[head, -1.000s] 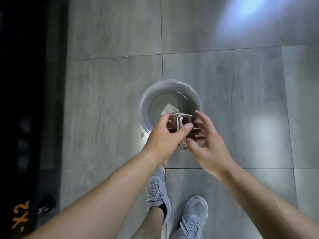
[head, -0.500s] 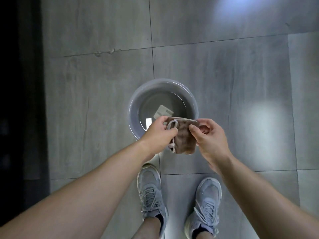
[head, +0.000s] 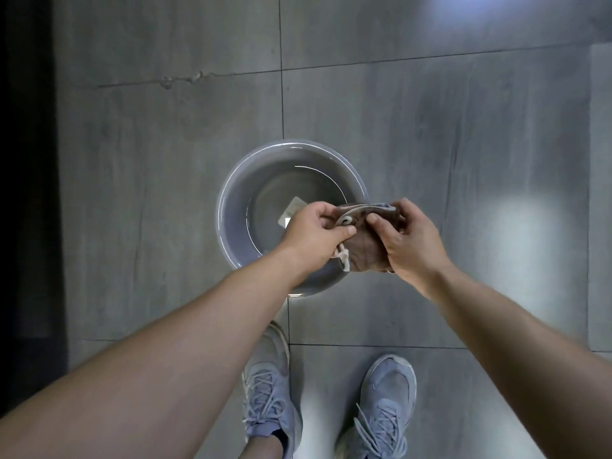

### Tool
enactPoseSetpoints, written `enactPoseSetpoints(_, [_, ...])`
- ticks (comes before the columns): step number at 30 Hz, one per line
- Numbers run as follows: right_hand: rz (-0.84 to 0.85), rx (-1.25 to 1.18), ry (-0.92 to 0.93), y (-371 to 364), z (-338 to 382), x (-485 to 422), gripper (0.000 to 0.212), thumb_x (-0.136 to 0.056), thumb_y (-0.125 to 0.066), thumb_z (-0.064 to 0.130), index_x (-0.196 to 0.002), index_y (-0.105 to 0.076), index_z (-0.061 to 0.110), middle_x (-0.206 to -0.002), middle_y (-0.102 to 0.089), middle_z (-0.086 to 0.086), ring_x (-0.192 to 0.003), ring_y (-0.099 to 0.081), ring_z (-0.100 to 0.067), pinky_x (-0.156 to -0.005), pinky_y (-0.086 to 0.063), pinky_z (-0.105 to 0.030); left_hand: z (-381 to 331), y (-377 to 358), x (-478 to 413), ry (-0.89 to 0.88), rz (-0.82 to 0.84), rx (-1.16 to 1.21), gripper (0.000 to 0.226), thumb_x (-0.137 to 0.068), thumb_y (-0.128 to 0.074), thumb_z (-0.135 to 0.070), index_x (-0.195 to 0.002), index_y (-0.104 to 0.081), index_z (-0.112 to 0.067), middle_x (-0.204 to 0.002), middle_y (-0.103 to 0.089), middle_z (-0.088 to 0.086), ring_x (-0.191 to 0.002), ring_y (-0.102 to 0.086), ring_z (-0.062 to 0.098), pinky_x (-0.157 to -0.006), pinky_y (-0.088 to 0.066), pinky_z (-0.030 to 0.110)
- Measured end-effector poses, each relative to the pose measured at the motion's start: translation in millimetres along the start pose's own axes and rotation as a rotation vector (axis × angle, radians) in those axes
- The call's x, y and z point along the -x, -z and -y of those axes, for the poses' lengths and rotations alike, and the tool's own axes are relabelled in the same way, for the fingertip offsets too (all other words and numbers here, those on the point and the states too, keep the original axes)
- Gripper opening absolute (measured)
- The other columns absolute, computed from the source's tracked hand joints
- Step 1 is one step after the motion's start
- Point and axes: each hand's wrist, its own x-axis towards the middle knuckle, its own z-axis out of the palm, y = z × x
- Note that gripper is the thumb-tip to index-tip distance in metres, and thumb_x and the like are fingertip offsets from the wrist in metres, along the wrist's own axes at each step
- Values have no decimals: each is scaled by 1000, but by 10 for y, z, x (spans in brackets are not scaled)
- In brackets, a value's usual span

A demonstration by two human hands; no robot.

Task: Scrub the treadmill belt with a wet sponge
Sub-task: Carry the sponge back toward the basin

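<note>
A brown cloth-like sponge pad (head: 364, 250) with a pale edge and loop hangs over the near right rim of a grey round basin (head: 231, 207) that holds water. My left hand (head: 311, 236) pinches the pad's left top edge between thumb and fingers. Its right side is gripped by my right hand (head: 409, 240), thumb on the front. A pale label lies on the basin's bottom (head: 293, 208). The dark strip at the far left (head: 23, 193) may be the treadmill; I cannot make out its belt.
Grey floor tiles (head: 430, 127) surround the basin, with a cracked grout line at the back left. My two grey sneakers (head: 268, 392) stand just in front of the basin. Bright light patches lie on the tiles at the right.
The pad went from bunched between my hands to spread flat and hanging. The view shifted right, so the dark strip at the left narrowed and both shoes came into view.
</note>
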Motion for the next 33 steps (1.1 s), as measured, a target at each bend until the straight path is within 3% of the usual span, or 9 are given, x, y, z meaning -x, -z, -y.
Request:
enactPoseSetpoints(3, [-37, 32, -15, -34, 12, -134, 24, -95, -67, 42, -91, -59, 19, -86, -64, 4, -77, -63, -13, -44, -53, -29, -17, -55, -187, 22, -49, 2, 17, -93, -72, -4, -96, -63, -18, -91, -74, 4, -89, -73, 23, -88, -61, 51])
enactPoseSetpoints(6, [-38, 7, -65, -32, -10, -246, 26, -97, -64, 43, -101, -61, 18, -96, -66, 3, -87, -65, -11, -51, -54, -25, -13, -97, -291, 54, -70, 38, 16, -95, -71, -13, -105, -60, -19, -103, -75, 6, -97, -73, 23, -90, -60, 52])
enactPoseSetpoints(9, [-31, -10, -66, -2, -124, -279, 15, -99, -63, 35, -103, -61, 20, -96, -67, 2, -90, -67, -17, -57, -55, -26, 38, -127, -264, 47, 23, -30, 57, -71, -85, -28, -120, -54, -32, -115, -72, -1, -107, -71, 19, -90, -60, 47])
enactPoseSetpoints(14, [-76, 128, 45, -56, -246, -231, 14, -103, -52, 38, -105, -53, 24, -86, -63, 9, -80, -62, -12, -69, -53, -38, 155, -118, -291, -18, 45, -48, 50, -88, -76, 0, -122, -52, -28, -108, -75, 5, -101, -73, 19, -91, -60, 43])
enactPoseSetpoints(19, [-59, 81, 20, -104, -265, -215, 12, -101, -52, 47, -101, -55, 36, -87, -66, 3, -85, -67, -21, -69, -60, -53, 142, -103, -252, -8, -15, -212, 49, -92, -74, -11, -131, -49, -26, -110, -71, -2, -104, -69, 18, -99, -56, 45])
enactPoseSetpoints(23, [-41, -43, -19, -40, -278, -132, 5, -100, -56, 41, -97, -56, 45, -93, -68, -4, -91, -69, -23, -80, -60, -54, -5, -135, 10, -258, -242, -551, 50, -91, -68, -12, -136, -49, -22, -130, -49, 0, -118, -52, 20, -101, -46, 38])
enactPoseSetpoints(26, [-34, -59, -11, -41, -274, -103, 16, -100, -58, 33, -99, -58, 49, -93, -70, -3, -88, -70, -23, -81, -60, -53, -42, -255, 165, -425, -241, -669, 36, -90, -65, -17, -126, -58, -20, -125, -49, 2, -118, -49, 24, -96, -47, 41])
enactPoseSetpoints(30, [-100, 11, -25, -25, -273, -121, 20, -95, -67, 36, -113, -59, 33, -92, -66, 4, -85, -67, -16, -81, -60, -45, 59, -337, 101, -202, -158, -577, 52, -96, -63, -23, -146, -49, -22, -138, -48, 4, -125, -53, 25, -108, -44, 42])
enactPoseSetpoints(33, [-246, 304, 176, 23, -277, -85, 35, -89, -74, 38, -115, -57, 20, -106, -51, 5, -88, -55, -10, -70, -48, -20, 152, -336, 80, -216, -100, -511, 68, -93, -68, -19, -154, -39, -22, -144, -44, 3, -129, -52, 21, -113, -41, 38])
